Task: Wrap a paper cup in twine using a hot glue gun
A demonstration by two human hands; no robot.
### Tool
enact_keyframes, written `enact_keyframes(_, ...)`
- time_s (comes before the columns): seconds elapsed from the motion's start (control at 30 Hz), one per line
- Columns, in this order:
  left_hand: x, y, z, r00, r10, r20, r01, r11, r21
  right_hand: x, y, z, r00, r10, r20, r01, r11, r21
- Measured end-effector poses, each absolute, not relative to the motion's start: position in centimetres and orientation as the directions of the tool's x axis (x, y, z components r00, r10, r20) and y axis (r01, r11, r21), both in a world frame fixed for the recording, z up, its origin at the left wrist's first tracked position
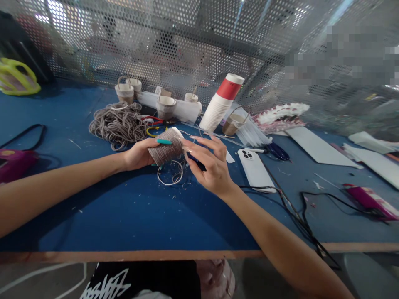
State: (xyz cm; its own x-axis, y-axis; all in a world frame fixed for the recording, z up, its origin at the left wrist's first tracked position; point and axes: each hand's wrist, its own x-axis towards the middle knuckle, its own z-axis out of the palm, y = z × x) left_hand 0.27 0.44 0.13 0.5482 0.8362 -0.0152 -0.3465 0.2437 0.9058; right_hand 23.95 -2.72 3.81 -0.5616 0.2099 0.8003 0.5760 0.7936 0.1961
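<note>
A small cup wrapped in grey-brown cord (166,147) lies tilted in my left hand (139,155), whose fingers curl round it with a teal nail on top. At the cup's white rim is my right hand (209,162); its thumb and index finger come together there, the other fingers raised. What those fingertips pinch is too small to name. Below the cup a thin white ring (170,184) rests on the blue table (131,220). A tangled heap of grey cord (119,122) lies behind my left hand.
A leaning stack of paper cups (220,104) stands behind my right hand. Several small handled cups, including one (166,107), are at the back by a perforated metal screen (187,50). On the right are a white phone (256,170), black cables and a magenta device (370,201).
</note>
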Motion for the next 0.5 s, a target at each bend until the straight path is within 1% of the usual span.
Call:
enact_keyframes(0.1,0.12,0.63,-0.08,0.564,0.825,-0.036,-0.351,0.279,0.894,24.12,-2.67,3.94,-0.608,0.132,0.783,0.593,0.731,0.337)
enact_keyframes(0.17,0.06,0.74,-0.18,0.569,0.822,-0.037,-0.357,0.287,0.889,24.19,-2.56,3.94,-0.621,0.097,0.778,0.599,0.699,0.391)
enact_keyframes(0.23,0.03,0.77,-0.17,0.571,0.821,-0.033,-0.361,0.286,0.888,24.18,-2.47,3.91,-0.614,0.086,0.785,0.607,0.687,0.399)
enact_keyframes(0.3,0.02,0.72,-0.03,0.573,0.819,-0.045,-0.354,0.296,0.887,24.1,-2.43,3.93,-0.596,0.078,0.799,0.604,0.7,0.382)
enact_keyframes(0.5,0.04,0.38,0.69,0.561,0.825,-0.071,-0.337,0.307,0.89,23.99,-2.81,4.27,-0.579,0.023,0.815,0.525,0.776,0.351)
